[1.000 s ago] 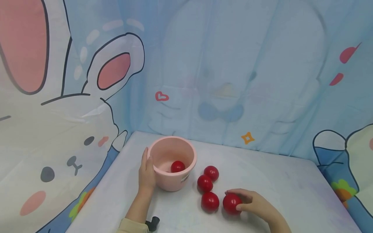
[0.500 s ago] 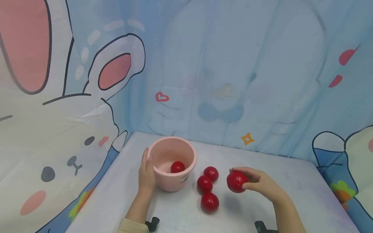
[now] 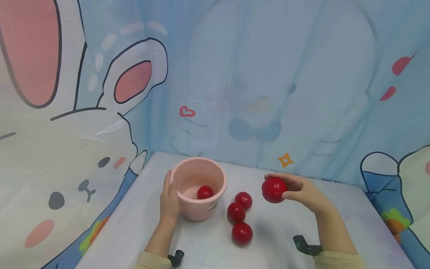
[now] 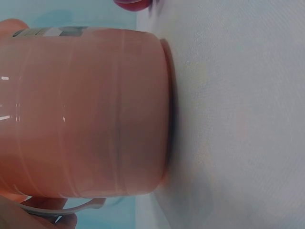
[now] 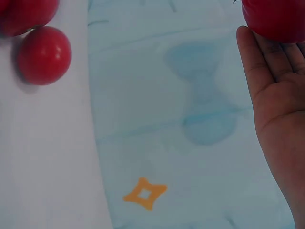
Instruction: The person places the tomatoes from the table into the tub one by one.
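Observation:
A pink bucket [image 3: 198,209] stands upright on the white table, one red tomato [image 3: 205,192] visible inside. Against its left side rests my left hand [image 3: 169,201], with fairly straight fingers; in the left wrist view part of that hand [image 4: 35,217] touches the bucket [image 4: 90,114] near its handle [image 4: 71,208]. My right hand [image 3: 305,192] holds another red tomato [image 3: 274,189] above the table, between thumb and fingers; the right wrist view shows the hand [image 5: 281,105] below this tomato [image 5: 279,19]. Three tomatoes [image 3: 236,212] lie between bucket and right hand.
A blue curtain [image 3: 255,82] hangs behind the table [image 3: 289,224], with a printed rabbit [image 3: 80,157] at the left. Black pieces stick out beside the left wrist [image 3: 176,258] and the right wrist [image 3: 305,246].
My right hand has lifted the tomato off the table and carried it up and toward the back. The left hand, the bucket and the other tomatoes have stayed in place.

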Demonstrator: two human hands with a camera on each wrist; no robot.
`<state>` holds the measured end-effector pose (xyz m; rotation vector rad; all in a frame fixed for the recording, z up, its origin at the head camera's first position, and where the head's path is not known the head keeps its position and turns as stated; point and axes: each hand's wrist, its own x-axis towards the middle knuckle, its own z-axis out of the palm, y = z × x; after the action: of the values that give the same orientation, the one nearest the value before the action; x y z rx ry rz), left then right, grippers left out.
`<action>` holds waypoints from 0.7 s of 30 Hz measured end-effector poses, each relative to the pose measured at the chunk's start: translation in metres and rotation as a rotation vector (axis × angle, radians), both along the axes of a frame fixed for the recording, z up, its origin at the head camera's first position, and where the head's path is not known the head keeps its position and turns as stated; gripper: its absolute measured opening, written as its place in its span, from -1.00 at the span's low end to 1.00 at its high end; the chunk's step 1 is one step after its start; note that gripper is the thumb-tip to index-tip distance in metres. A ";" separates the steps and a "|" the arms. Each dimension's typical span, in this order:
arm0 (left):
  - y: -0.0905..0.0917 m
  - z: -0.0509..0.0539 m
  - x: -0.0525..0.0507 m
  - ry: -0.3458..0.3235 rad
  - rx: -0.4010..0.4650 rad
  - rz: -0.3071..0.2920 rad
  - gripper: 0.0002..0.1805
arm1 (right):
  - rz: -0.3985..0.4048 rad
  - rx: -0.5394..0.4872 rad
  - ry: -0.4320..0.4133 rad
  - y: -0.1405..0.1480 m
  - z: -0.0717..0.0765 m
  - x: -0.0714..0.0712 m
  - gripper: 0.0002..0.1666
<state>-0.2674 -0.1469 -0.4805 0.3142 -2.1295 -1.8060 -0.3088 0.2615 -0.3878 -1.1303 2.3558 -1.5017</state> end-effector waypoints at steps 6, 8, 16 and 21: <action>-0.001 0.000 0.000 -0.003 0.002 0.001 -0.41 | 0.015 0.011 -0.034 -0.014 0.015 -0.007 -0.31; -0.002 0.000 0.000 0.002 0.004 0.005 -0.41 | 0.026 0.020 -0.029 -0.023 0.020 -0.012 -0.32; 0.000 -0.004 -0.003 0.023 0.016 0.010 -0.42 | 0.072 0.052 -0.048 -0.058 0.034 -0.028 -0.34; 0.000 -0.004 -0.004 0.035 0.020 0.011 -0.42 | 0.059 0.065 -0.064 -0.076 0.037 -0.037 -0.34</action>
<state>-0.2712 -0.1469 -0.4841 0.2967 -2.0833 -1.8147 -0.3455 0.1851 -0.3507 -1.1095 2.2910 -1.4094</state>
